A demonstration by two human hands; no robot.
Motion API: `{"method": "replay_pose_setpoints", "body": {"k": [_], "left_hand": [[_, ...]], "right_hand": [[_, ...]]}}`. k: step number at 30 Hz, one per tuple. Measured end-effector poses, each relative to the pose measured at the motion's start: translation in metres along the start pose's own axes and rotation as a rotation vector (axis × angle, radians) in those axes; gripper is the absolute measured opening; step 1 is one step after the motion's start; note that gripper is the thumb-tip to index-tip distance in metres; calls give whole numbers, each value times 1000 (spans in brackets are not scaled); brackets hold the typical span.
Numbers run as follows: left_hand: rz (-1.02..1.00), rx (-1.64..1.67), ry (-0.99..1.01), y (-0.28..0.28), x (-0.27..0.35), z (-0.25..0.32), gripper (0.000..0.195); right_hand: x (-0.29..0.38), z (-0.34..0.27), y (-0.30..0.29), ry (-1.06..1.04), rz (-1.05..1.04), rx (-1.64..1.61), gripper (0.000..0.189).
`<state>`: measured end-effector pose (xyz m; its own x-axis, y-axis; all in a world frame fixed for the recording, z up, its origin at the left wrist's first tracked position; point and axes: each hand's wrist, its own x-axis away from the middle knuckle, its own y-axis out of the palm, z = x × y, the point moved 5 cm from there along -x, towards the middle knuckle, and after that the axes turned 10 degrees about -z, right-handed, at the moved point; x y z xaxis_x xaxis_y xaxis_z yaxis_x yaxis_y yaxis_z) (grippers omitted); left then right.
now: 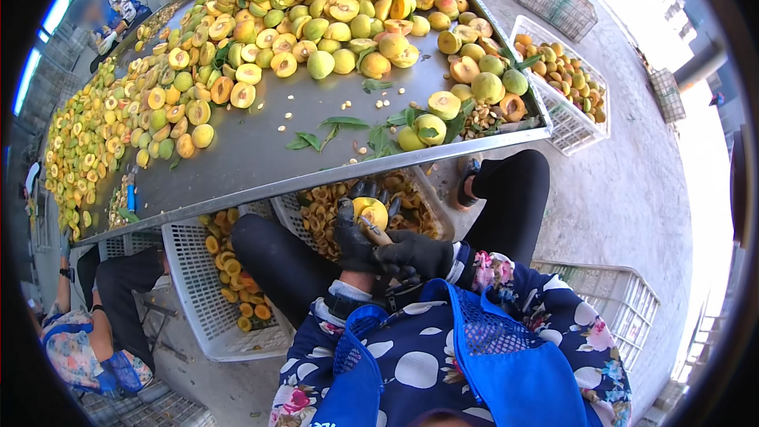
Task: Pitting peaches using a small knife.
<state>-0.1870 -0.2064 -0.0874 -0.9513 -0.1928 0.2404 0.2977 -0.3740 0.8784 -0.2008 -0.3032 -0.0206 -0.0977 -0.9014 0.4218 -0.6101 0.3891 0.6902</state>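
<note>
My left hand [354, 243], in a black glove, cups a yellow stone fruit half [372, 210] above a crate between my knees. In my right hand [410, 254], also black-gloved, is a small pitting tool with a wooden handle [378, 236]. Its metal end [369, 224] touches the fruit; how deep it goes I cannot tell. Under my hands, the crate of hollowed fruit halves [320, 213] is partly hidden. Heaped on the metal table [237, 154] before me are many halved stone fruits [332, 29].
Leaves [341, 124] and loose stones lie near the table's raised front edge [332, 181]. A white crate [195, 290] of pitted halves stands left of my leg, a filled crate [578, 112] beyond the right corner. Co-workers sit at left [95, 338] and far left [121, 12].
</note>
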Motion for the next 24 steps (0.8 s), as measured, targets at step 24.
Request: {"method": "replay_pose_setpoints", "body": {"k": [24], "left_hand": [[609,-1646,85,-11,55,294,23]], "right_hand": [[-15,53,-125,260,120,1436,23]]}}
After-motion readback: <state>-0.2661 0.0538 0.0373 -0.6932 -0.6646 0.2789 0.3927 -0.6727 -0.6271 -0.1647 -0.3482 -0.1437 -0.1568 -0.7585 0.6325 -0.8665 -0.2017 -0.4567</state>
